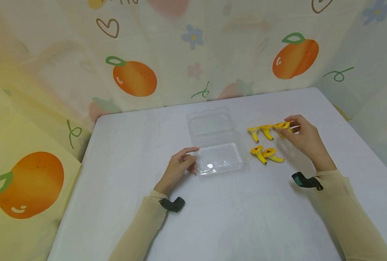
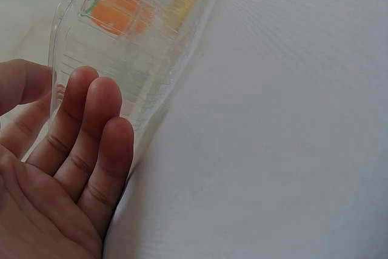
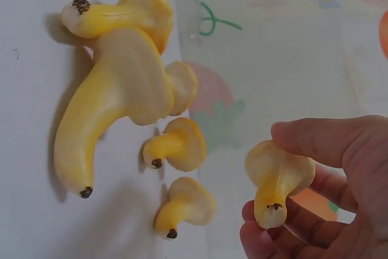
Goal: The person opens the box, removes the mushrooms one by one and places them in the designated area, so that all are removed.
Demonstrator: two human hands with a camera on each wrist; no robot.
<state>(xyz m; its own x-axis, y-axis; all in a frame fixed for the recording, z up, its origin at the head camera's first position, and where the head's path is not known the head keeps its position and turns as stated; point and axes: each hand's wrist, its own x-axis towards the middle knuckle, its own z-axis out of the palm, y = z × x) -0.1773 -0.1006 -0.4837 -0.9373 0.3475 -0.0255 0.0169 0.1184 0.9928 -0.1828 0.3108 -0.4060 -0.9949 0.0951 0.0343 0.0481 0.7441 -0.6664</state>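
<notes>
My right hand [image 1: 305, 139] pinches a small yellow toy mushroom [image 3: 274, 177] between thumb and fingers, at the right end of a back row of similar mushrooms. Two more mushrooms [image 1: 273, 156] lie in front of that row. To their left, a hinged clear plastic box [image 1: 219, 170] stands with its lid [image 1: 211, 123] folded back on the table. My left hand [image 1: 177, 165] holds the left wall of the box at its rim, several fingers lying against the outside. Inside the box I see no mushrooms.
A white-covered table [image 1: 131, 217] carries everything, with its back edge against a curtain [image 1: 167, 61] printed with oranges and flowers. The back-row mushrooms [image 1: 266, 132] lie close to the right of the box. Dark bands [image 1: 172, 204] sit at both wrists.
</notes>
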